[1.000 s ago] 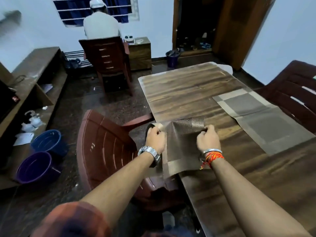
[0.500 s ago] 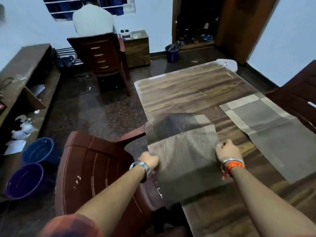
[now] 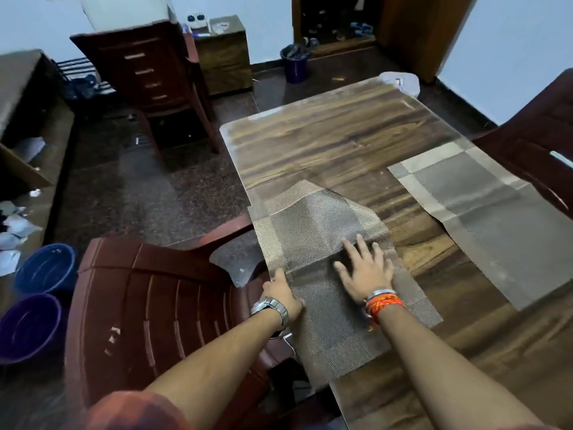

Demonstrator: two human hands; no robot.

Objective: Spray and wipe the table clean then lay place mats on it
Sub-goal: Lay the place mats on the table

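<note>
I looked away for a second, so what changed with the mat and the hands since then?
The near mat went from folded and held up to spread on the table. The right hand let go and presses flat on it; the left hand holds its edge. The far mat stayed put.

Woven grey place mat (image 3: 313,231) on table (image 3: 325,138) edge, far corner lifted, second mat (image 3: 483,218) flat

1. One view only, head-worn, looking forward and steeply down from above the table (image 3: 341,135).
2. It sits close: both forearms enter from the bottom edge.
3. Wide angle: floor and chair (image 3: 148,305) fill the left, walls line the top.
</note>
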